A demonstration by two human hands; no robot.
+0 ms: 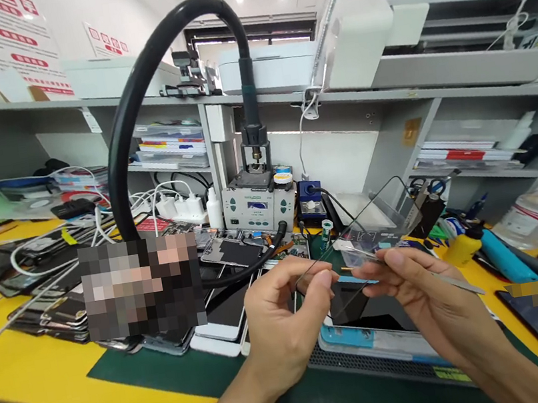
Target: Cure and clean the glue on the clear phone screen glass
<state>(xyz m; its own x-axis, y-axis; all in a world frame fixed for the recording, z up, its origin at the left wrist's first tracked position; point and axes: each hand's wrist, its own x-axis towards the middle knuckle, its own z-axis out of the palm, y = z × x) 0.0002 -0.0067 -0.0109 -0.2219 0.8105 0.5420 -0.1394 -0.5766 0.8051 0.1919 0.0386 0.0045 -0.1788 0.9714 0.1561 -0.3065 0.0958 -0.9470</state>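
Note:
My left hand (286,313) is pinched closed on the near corner of a thin, black-edged frame (362,212). The frame rises to the right, and its middle looks see-through. A slim silver pair of tweezers (456,283) lies across my right hand (431,292), whose fingers are closed around it, with the tips pointing left toward the frame. Under both hands sits a dark-screened device (387,312) with a light blue and clear edge. Part of it is hidden by my fingers.
A hot-air station (260,209) stands behind, its thick black hose (113,144) arching over the left side. Stacked phones (58,314) and white cables crowd the left. A soldering iron stand (310,202) is at the back; a yellow bottle (462,246) stands right.

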